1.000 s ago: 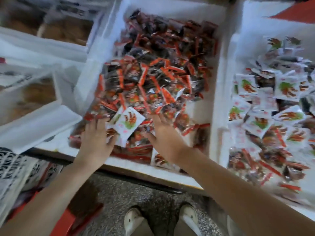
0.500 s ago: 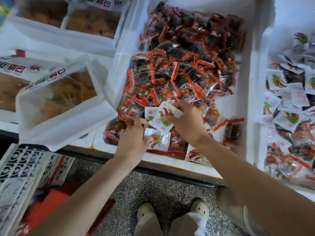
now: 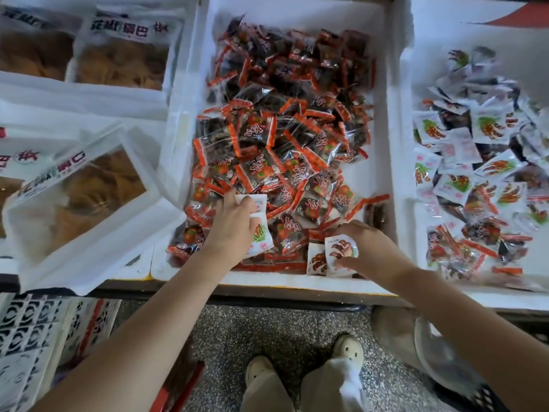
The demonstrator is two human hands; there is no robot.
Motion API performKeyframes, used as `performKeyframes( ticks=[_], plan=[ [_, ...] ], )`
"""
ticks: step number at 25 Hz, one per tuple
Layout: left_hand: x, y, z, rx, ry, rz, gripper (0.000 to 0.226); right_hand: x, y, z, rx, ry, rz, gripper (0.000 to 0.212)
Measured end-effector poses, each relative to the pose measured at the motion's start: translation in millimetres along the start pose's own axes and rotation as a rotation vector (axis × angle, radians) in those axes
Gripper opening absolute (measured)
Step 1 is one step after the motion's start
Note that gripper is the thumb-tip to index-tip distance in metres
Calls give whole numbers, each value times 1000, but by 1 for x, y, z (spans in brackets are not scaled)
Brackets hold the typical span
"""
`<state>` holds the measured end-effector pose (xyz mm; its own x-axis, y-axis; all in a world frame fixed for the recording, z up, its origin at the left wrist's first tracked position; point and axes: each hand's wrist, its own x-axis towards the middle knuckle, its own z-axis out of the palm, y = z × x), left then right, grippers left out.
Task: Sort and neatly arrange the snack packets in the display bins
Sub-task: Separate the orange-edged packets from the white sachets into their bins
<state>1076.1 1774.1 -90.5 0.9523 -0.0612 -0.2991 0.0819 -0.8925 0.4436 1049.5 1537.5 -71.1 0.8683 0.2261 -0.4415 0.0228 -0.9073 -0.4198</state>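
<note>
Right now we are weeding stray white packets out of the middle white foam bin (image 3: 297,282), which is heaped with dark, clear-windowed packets edged in orange-red (image 3: 285,138), too many to count. Our left hand (image 3: 231,230) is closed on small white paper-look packets printed with a red-and-green picture (image 3: 260,233); two show past the fingers, and more may be hidden. Our right hand (image 3: 365,248) pinches another white packet with a reddish-brown picture (image 3: 341,251) at the bin's near edge, and one more like it (image 3: 317,259) lies just beside, touching it. We judge the next move is to lift these clear and carry them across to the right-hand white foam bin (image 3: 407,84), where many matching white packets (image 3: 487,126) lie mixed with some dark ones, so that bin needs sorting too. Three bins of pale brown crisps (image 3: 118,63) sit to the left.
</note>
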Motion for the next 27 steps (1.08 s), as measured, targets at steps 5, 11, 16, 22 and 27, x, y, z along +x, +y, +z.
performKeyframes(
  ticks=[5, 11, 16, 22, 27],
  plan=[
    [-13, 3, 6, -422, 135, -90, 56, -10, -7, 2, 14, 55, 19, 55],
    [-35, 20, 16, -276, 122, 78, 11, -21, -6, -3, -65, 69, 6, 42],
    [-35, 79, 3, -270, 249, 159, 11, -38, 27, -31, 284, 178, 78, 40],
    [6, 184, 22, -411, 203, 195, 10, -64, 117, -81, 852, 343, 235, 45],
    [73, 284, 82, -417, 49, 268, 19, -48, 223, -105, 827, 625, 444, 47]
  ],
)
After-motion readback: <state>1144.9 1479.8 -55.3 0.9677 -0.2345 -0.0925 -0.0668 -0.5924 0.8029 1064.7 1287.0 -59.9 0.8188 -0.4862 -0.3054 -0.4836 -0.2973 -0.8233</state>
